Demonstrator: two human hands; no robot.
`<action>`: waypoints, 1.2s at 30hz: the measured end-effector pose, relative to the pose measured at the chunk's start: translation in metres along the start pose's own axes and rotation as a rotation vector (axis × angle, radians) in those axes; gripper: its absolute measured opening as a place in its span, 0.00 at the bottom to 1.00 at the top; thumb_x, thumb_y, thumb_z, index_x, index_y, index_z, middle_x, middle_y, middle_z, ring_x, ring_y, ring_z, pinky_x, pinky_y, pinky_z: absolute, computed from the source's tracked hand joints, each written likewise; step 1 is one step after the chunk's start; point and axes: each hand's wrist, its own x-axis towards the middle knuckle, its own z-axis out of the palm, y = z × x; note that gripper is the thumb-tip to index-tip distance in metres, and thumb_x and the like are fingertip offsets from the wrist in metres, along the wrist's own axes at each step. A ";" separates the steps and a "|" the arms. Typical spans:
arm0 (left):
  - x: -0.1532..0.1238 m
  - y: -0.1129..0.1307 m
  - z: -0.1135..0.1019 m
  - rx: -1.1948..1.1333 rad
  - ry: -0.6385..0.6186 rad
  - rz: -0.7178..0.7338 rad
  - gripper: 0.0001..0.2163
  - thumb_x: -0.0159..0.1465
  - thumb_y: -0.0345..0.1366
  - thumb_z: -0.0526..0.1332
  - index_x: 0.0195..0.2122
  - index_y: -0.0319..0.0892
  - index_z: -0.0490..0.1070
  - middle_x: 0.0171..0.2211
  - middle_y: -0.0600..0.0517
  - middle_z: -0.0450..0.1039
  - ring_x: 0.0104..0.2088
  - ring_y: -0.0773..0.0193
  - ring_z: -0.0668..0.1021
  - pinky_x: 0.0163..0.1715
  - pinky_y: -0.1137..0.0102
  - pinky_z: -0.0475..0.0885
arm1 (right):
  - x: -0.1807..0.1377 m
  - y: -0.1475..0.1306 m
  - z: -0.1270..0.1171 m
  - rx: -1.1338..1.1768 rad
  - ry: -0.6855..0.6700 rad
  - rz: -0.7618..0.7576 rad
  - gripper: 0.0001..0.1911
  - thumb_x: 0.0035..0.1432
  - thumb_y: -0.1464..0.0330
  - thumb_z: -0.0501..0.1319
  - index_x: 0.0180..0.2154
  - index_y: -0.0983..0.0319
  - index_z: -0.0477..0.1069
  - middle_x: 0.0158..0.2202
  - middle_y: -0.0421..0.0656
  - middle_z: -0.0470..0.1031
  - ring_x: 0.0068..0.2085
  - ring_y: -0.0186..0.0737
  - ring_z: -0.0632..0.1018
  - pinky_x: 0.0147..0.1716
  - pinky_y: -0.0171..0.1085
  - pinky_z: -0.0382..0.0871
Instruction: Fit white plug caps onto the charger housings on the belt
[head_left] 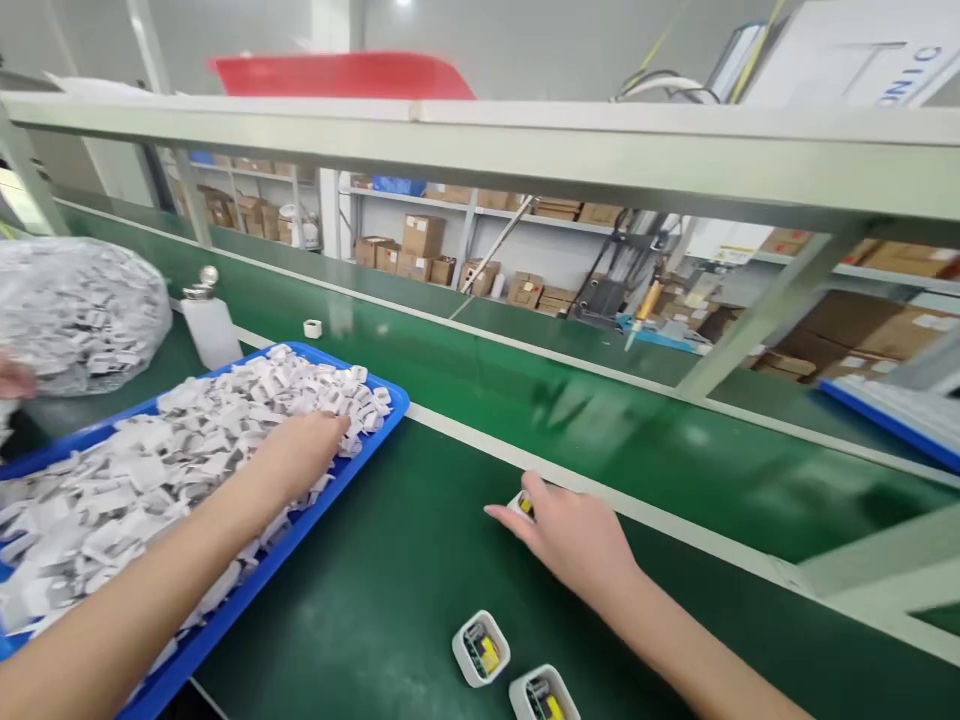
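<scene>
Keep your left hand spread loosely over the white parts beneath it while your right hand, fingers curled on the small casing under its fingertips, lifts squarely.

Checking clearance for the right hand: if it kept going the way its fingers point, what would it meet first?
The right hand points up-left, already touching a small white part with yellow inside. Past that, probably the pale strip edging the green conveyor belt; depth is unclear.
</scene>
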 end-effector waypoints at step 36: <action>0.007 0.157 0.063 -0.978 -0.193 0.536 0.10 0.64 0.44 0.67 0.45 0.51 0.73 0.40 0.57 0.73 0.41 0.63 0.73 0.40 0.70 0.66 | -0.035 0.039 0.007 1.495 -0.017 0.030 0.12 0.66 0.58 0.66 0.40 0.59 0.82 0.50 0.48 0.75 0.51 0.46 0.78 0.47 0.43 0.79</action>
